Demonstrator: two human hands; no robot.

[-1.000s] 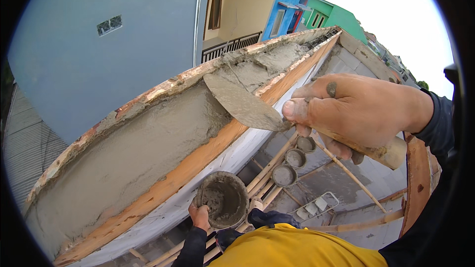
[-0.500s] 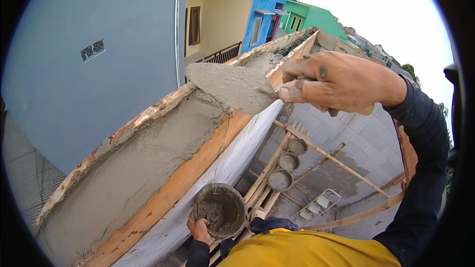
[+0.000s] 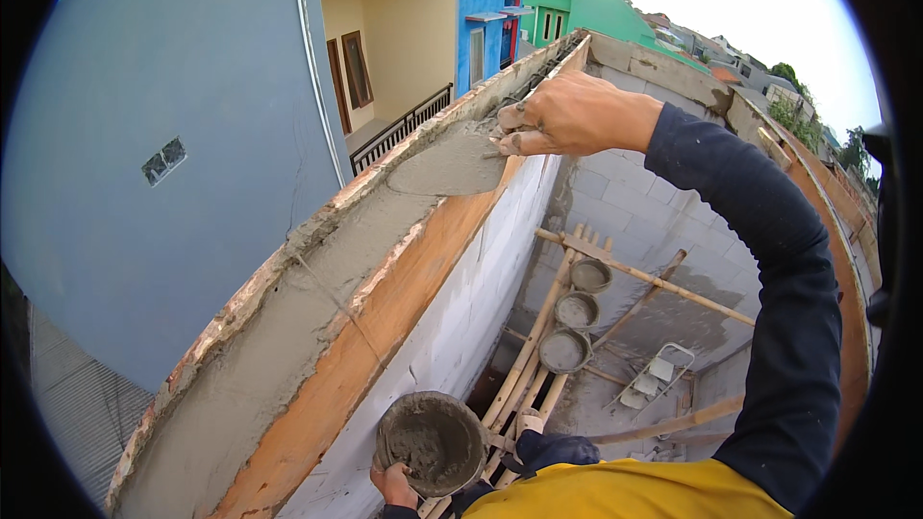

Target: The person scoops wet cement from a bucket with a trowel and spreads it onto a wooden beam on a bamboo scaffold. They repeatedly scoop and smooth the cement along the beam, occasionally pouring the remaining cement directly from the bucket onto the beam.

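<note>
My right hand (image 3: 569,115) reaches out over the wall top, closed round the handle of a trowel (image 3: 447,165). The cement-coated blade lies flat on the wet concrete at the formwork's inner edge. Low in the view, my left hand (image 3: 394,483) grips the rim of a round bucket (image 3: 431,442) with grey mortar inside. Between two boards, the wet concrete (image 3: 288,336) fills a long channel, smooth on the near stretch. An orange-brown board (image 3: 385,327) forms its inner side. A thin wire (image 3: 338,306) crosses the channel.
Several bamboo poles (image 3: 538,346) make a scaffold below right, with three mortar buckets (image 3: 565,350) standing on it. A stepladder (image 3: 657,380) is lower down. At left rises a grey-blue house wall (image 3: 183,67). Steel bars (image 3: 553,67) show in the far channel.
The trowel has come down from above the channel onto the concrete farther along. My right arm has stretched outward. My left hand still holds the bucket, and the view has shifted.
</note>
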